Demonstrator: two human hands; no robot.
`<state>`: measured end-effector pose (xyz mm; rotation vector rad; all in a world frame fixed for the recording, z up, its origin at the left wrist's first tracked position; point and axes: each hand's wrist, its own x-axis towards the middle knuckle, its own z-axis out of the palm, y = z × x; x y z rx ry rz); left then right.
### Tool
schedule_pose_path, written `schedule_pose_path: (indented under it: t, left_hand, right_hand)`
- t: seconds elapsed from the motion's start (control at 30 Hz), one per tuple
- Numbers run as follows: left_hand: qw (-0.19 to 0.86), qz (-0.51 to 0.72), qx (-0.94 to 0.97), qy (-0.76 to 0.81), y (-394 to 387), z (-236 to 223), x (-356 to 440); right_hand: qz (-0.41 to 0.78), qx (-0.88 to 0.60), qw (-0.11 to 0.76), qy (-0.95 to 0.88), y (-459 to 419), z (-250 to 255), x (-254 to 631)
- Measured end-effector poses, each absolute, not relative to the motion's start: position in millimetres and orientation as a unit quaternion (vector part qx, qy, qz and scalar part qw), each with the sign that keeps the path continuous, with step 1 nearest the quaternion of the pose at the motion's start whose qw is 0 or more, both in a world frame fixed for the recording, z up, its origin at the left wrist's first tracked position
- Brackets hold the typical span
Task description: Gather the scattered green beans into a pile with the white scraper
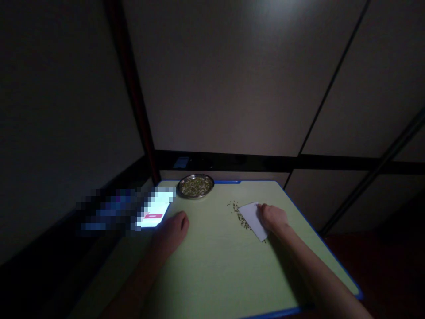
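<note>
My right hand (272,218) rests on a white card (253,218) lying on the pale green table (215,266), fingers closed on its right edge. A line of small green grains (239,215) lies along the card's left edge. My left hand (172,230) sits curled on the table next to a lit phone (154,212), with nothing visible in it. A round steel plate (195,186) of green grains stands at the table's far edge.
The table has a blue rim (335,261) and stands against dim wall panels. The room is dark. The area left of the phone is blurred out.
</note>
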<state>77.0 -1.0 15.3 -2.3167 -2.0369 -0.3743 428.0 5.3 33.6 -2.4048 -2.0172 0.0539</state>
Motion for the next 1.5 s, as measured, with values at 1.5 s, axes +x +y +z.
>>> schedule_pose_path:
  t: [1.5]
  left_hand:
    - [0.019, -0.112, -0.741, -0.661, 1.3, 13.6, 78.4]
  right_hand:
    - [0.055, -0.803, -0.004, -0.594, 0.9, 48.0, 480.8]
